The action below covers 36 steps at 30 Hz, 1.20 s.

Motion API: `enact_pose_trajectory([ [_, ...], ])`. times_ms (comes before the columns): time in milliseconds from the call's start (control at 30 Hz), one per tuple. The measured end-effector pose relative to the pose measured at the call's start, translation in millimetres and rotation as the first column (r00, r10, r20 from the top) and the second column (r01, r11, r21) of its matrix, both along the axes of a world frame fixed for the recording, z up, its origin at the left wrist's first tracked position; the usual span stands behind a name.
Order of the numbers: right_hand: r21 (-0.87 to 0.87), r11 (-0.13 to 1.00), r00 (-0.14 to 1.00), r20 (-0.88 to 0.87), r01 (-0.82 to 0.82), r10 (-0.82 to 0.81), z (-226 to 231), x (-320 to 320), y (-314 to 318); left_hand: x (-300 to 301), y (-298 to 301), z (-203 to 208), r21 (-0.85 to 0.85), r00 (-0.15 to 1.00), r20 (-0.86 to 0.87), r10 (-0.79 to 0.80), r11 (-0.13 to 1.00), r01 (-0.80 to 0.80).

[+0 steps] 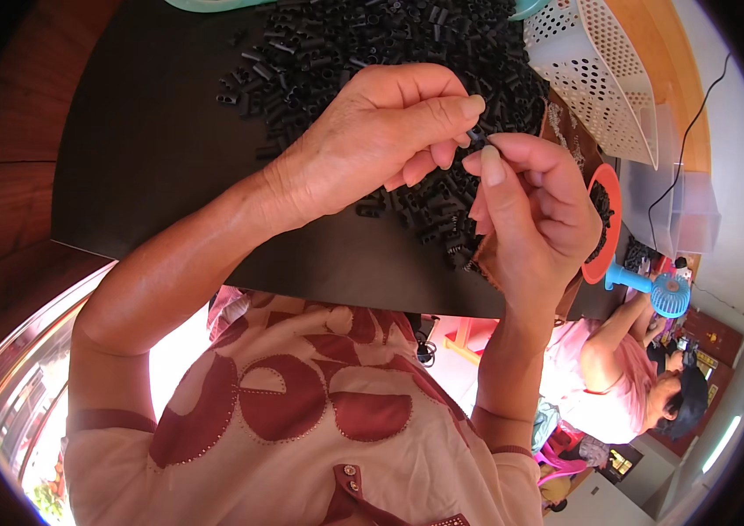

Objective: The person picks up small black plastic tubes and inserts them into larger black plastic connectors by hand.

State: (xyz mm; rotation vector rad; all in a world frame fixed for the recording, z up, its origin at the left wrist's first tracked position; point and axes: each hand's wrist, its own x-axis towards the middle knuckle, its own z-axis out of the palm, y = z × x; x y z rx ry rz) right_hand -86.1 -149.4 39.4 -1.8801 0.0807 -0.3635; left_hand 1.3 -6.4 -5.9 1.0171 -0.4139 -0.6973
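My left hand (411, 118) and my right hand (534, 193) meet above a dark table, fingertips almost touching. Between them is a small dark piece (477, 137), mostly covered by the fingers. The left thumb and index finger pinch it from one side, while the right thumb and index finger close on its other end. Its exact kind is too small and hidden to make out. Beneath and beyond both hands spreads a large heap of small black tubular plastic parts (337, 39), some of them lying loose at the heap's near edge.
A white perforated basket (595, 79) stands at the far right. Below it, an orange bowl (601, 223) holds small dark parts, with a small blue fan (668, 294) beside it. The bare dark tabletop (144, 131) extends left. Another person in pink (622, 368) sits at the right.
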Motion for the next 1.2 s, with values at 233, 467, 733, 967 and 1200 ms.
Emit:
enact_pose_trajectory([
  [233,-0.107,0.994,0.998,0.060,-0.011,0.017,-4.1,-0.6,-1.8,-0.1,-0.3,0.9,0.031,1.000,0.028,0.010,0.999,-0.011],
  [467,-0.106,0.994,0.997,0.082,0.021,-0.012,-9.2,-1.7,0.1,-2.2,-1.1,2.0,0.033,0.996,0.087,0.025,0.999,-0.028],
  [733,-0.169,0.984,0.991,0.125,0.060,-0.039,-17.8,-1.1,3.7,-3.9,-0.8,-1.4,0.045,1.000,0.030,-0.011,0.999,0.010],
  [967,-0.287,0.954,0.971,0.240,0.084,-0.013,-20.4,0.4,4.9,-5.1,-2.3,-0.3,0.061,0.984,0.172,0.054,0.996,-0.065],
  [1200,-0.180,0.983,0.973,0.229,0.044,-0.002,-21.5,1.1,5.7,-5.6,-1.4,-0.7,0.035,0.982,0.175,0.067,0.997,-0.074],
])
